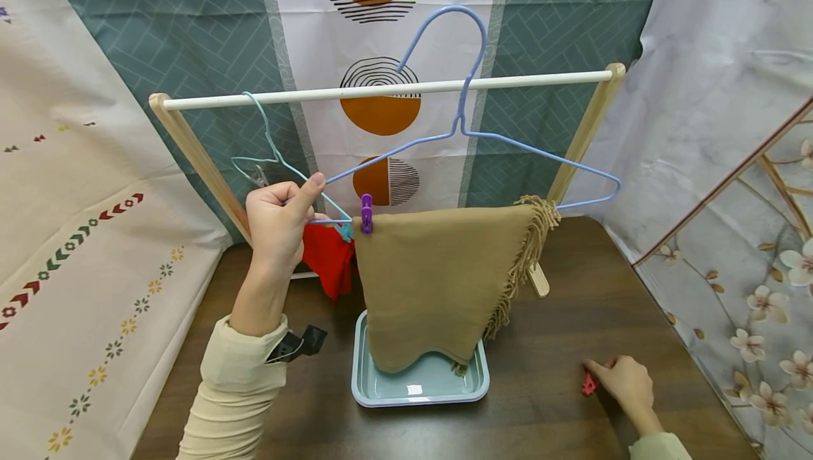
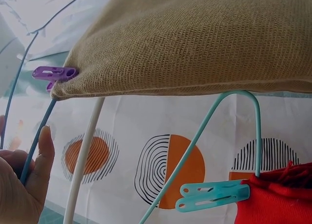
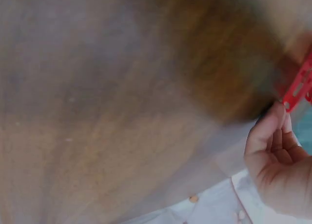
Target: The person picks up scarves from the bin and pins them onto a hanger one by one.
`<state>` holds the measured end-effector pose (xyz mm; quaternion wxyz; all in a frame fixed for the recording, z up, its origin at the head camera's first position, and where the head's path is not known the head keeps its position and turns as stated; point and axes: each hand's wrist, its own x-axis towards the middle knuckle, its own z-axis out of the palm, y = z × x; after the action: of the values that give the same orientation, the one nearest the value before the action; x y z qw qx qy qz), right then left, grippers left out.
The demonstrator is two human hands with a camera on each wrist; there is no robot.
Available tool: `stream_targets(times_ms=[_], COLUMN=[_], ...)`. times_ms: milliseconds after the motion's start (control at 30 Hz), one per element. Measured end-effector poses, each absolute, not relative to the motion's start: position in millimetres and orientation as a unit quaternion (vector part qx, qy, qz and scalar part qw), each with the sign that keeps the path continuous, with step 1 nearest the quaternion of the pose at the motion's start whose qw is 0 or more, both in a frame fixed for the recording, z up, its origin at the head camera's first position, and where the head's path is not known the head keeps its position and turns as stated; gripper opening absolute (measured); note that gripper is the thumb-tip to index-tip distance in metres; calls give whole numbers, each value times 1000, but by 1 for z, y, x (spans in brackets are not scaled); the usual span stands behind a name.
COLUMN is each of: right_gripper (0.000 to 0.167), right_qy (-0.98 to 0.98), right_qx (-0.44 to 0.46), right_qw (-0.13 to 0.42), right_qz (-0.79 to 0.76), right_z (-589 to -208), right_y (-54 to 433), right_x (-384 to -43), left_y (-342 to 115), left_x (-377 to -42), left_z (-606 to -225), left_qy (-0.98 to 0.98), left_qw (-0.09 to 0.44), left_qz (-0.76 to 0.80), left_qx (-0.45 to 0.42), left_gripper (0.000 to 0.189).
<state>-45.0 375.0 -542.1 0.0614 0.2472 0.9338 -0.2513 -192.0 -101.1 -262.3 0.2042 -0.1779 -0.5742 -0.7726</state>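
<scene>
My left hand [image 1: 279,224] grips the left end of a blue clothes hanger [image 1: 540,149], holding it up in front of the rack. Over the hanger's bottom bar hangs a folded tan fringed scarf [image 1: 438,276]. A purple clothespin [image 1: 366,214] clips the scarf's left top corner to the bar; the right top corner carries no clothespin. Low at the right, my right hand [image 1: 625,382] pinches a red clothespin [image 1: 589,384] close over the table. In the right wrist view the red clothespin [image 3: 298,85] sticks out from between thumb and fingers.
A wooden rack with a white rod [image 1: 540,80] stands behind. On it hangs a teal hanger [image 1: 269,137] with a red cloth [image 1: 327,255] held by a teal clothespin [image 2: 214,194]. A pale blue tray [image 1: 419,401] sits on the brown table [image 1: 533,418], under the scarf's lower edge.
</scene>
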Motion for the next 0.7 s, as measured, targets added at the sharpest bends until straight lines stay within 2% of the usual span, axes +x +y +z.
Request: stream_targets(times_ms=[100,200,433,700], right_gripper=[34,35,25,18], right_qy=[933,929,908,767], right_qx=[227,202,117,-4], right_qw=[33,-5,-126,-241], right_qz=[-276,-309,-383,-594], right_z=[-536,-527,-502,-451], right_y=[375,373,361,334], right_x=[-47,-48,-57,-69], left_y=[-101,-100,-101,-101], left_x=[-192,-192,-192,-192], left_z=[-263,-263,-264,-265], left_qy=[-571,-570,-571,-568], left_qw=[201,201,202,201], left_qz=[-776,-776,-776,-779], left_qx=[-178,-179,-177,-174], left_gripper=[49,49,49,49])
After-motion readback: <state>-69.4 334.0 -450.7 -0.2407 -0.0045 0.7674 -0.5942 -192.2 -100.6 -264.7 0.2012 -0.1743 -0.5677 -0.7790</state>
